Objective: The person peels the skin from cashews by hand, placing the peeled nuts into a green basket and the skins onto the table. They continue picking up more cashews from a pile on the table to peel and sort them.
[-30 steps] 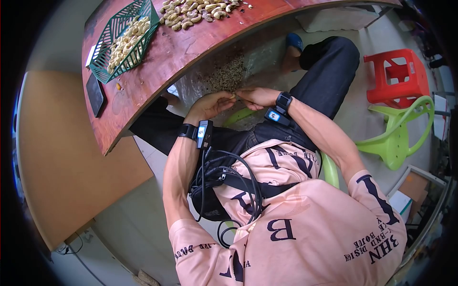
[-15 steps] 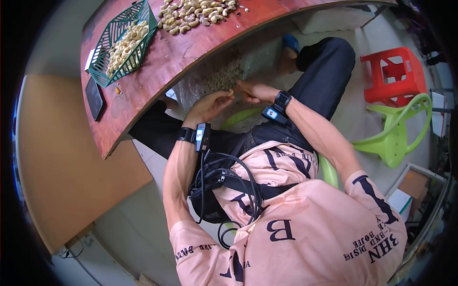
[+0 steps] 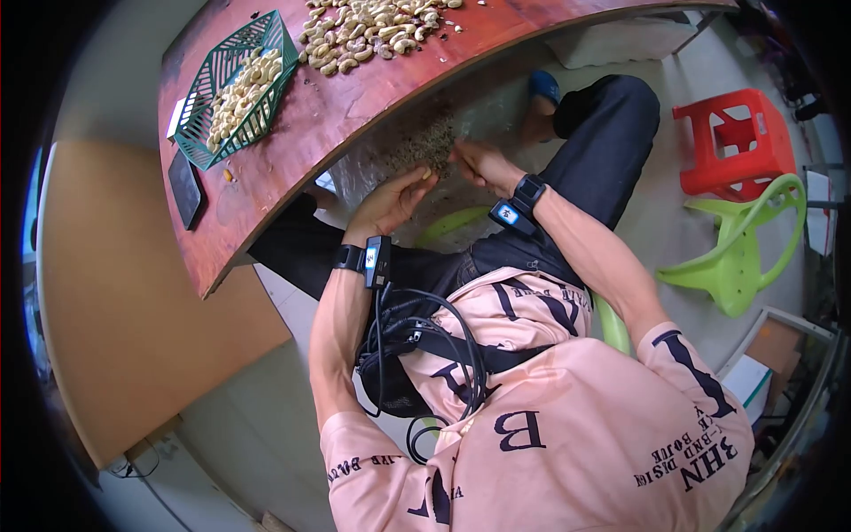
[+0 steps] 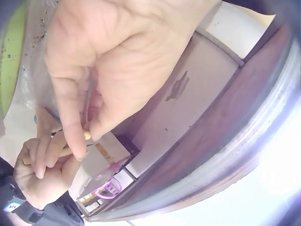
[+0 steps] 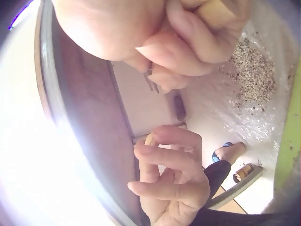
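Note:
My left hand [image 3: 396, 202] pinches a pale cashew [image 4: 87, 135] between thumb and fingertips, above my lap and just off the table's edge. Close by on the right, my right hand [image 3: 487, 167] has its fingers curled round a slim tool with a tan handle [image 5: 217, 12]. Its working end is mostly hidden by the fingers. A small gap separates the two hands in the head view. On the red-brown table [image 3: 292, 177], a green slotted basket [image 3: 191, 142] holds peeled cashews [image 3: 244, 97], and a pile of browner cashews [image 3: 363, 35] lies beside it.
Crumbs of skin [image 5: 254, 75] lie on clear plastic sheeting below the hands. A dark phone-like slab [image 3: 186, 191] lies near the table's left edge. To the right stand a red stool [image 3: 736, 146] and a green plastic chair [image 3: 731, 257]. Black cables [image 3: 470, 332] hang across the lap.
The hands were together at the cashew one second ago. My right hand has since drawn away, and its fingers are now more curled. My left hand keeps its pinch on the cashew.

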`<state>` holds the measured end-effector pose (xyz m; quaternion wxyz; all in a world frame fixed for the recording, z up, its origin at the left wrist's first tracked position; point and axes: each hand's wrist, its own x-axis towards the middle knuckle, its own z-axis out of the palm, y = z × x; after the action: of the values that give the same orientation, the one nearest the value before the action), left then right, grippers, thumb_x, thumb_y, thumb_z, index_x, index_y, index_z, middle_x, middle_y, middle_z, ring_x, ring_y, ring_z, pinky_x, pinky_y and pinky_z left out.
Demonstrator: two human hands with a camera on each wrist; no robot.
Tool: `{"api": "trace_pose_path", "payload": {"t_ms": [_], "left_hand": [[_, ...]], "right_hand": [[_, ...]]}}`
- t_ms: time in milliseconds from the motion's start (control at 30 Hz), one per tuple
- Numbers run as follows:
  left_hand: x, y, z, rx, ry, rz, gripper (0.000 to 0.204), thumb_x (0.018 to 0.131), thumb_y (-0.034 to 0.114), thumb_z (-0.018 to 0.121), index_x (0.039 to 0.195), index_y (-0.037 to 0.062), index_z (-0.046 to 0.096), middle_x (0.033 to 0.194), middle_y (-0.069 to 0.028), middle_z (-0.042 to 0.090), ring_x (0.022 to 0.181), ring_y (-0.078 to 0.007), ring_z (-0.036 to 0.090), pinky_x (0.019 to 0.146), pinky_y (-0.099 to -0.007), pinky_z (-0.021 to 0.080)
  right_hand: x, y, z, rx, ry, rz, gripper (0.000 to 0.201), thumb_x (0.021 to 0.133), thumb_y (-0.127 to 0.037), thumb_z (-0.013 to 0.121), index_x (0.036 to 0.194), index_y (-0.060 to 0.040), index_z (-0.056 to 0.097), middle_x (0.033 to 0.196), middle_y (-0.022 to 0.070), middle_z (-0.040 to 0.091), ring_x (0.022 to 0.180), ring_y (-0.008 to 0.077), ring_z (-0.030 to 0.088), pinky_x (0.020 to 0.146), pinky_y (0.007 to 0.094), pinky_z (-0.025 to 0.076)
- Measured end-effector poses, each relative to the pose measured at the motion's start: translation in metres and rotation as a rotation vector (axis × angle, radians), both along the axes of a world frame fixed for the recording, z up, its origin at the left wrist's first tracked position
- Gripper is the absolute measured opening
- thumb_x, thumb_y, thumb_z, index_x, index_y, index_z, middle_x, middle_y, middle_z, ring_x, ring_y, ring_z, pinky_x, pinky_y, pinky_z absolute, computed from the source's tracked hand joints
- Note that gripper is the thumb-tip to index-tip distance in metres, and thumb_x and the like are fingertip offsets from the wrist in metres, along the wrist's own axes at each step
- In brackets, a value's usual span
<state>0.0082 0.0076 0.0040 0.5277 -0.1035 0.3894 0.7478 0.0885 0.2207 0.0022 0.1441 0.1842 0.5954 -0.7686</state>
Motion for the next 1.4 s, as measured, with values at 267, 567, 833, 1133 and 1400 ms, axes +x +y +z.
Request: {"api": "trace_pose_path", "payload": {"t_ms": [267,567,833,1133,1400], "left_hand": [[-0.01,-0.012,-0.009,0.076,-0.011,-0.066,0.026,0.093,0.013,0.06,0.117,0.0019,0.055,0.106,-0.0069,0.064,0.09,-0.0114,0.066,0.063,-0.0111,0.056],[-0.009,-0.006,-0.001,0.121,-0.033,0.015,0.02,0.095,0.015,0.057,0.11,0.0015,0.059,0.113,-0.0154,0.062,0.095,-0.0177,0.067,0.065,-0.0149,0.059],[-0.016,-0.013,-0.015,-0.083,0.02,0.024,0.024,0.094,0.013,0.058,0.114,-0.0002,0.058,0.11,-0.0148,0.064,0.097,-0.0228,0.067,0.071,-0.0178,0.06],[-0.013,-0.014,-0.007,-0.207,0.142,-0.185,0.026,0.093,0.021,0.061,0.114,0.0041,0.059,0.109,-0.0067,0.065,0.098,-0.0162,0.066,0.076,-0.0191,0.056],[-0.01,-0.01,0.0,-0.248,0.252,-0.333,0.031,0.092,0.025,0.063,0.114,0.004,0.059,0.106,-0.0058,0.065,0.096,-0.0154,0.066,0.077,-0.022,0.054]], "right_hand": [[-0.004,-0.001,-0.011,-0.06,0.039,0.031,0.042,0.101,-0.036,0.035,0.101,0.0002,0.054,0.054,-0.0006,0.043,0.042,0.0069,0.034,0.042,0.0252,0.026],[-0.005,0.002,-0.012,-0.137,0.053,0.026,0.046,0.102,-0.04,0.03,0.109,0.0004,0.053,0.053,-0.0009,0.039,0.04,0.0062,0.032,0.04,0.0225,0.023],[-0.003,0.0,-0.007,-0.133,0.087,0.329,0.047,0.104,-0.036,0.029,0.13,-0.0012,0.046,0.056,-0.0012,0.04,0.041,0.0059,0.031,0.041,0.0215,0.026],[0.006,-0.012,-0.01,0.128,0.093,0.565,0.041,0.102,-0.039,0.032,0.119,-0.0066,0.051,0.056,0.0,0.047,0.043,0.0072,0.037,0.042,0.0249,0.031],[0.007,-0.014,-0.002,0.223,0.075,0.637,0.043,0.101,-0.042,0.035,0.109,-0.0056,0.055,0.054,0.0016,0.049,0.044,0.0099,0.04,0.043,0.0269,0.032]]}}
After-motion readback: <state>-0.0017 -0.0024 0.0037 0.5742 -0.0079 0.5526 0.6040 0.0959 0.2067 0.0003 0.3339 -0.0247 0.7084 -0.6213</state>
